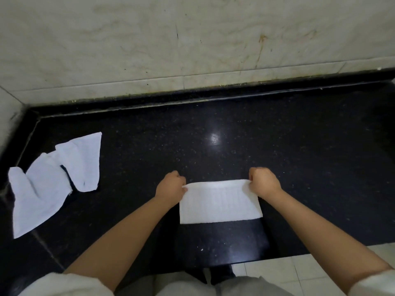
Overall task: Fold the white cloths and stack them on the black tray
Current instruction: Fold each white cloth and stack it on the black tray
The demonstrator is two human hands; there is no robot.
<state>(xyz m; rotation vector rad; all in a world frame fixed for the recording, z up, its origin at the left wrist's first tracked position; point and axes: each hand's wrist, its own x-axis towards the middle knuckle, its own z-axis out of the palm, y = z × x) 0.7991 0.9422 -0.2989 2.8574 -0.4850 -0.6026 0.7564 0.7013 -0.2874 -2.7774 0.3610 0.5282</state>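
Over on the far left of the dark desk (277, 146) sits a loose pile of cloths (53, 178), well apart from the action. The left hand (171, 185) and right hand (264, 181) each pinch a top corner of the white cloth (220, 201). Its long axis runs side to side between both grips, and it hangs just over the black tray (222, 242), so I'd guess lowering it there comes next.

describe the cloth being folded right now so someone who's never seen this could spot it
On the black stone counter below the marbled wall, look near the front edge at centre. The folded cloth is a neat white rectangle, pinched at its far corners by the left hand and right hand, unlike the crumpled cloths lying far left.
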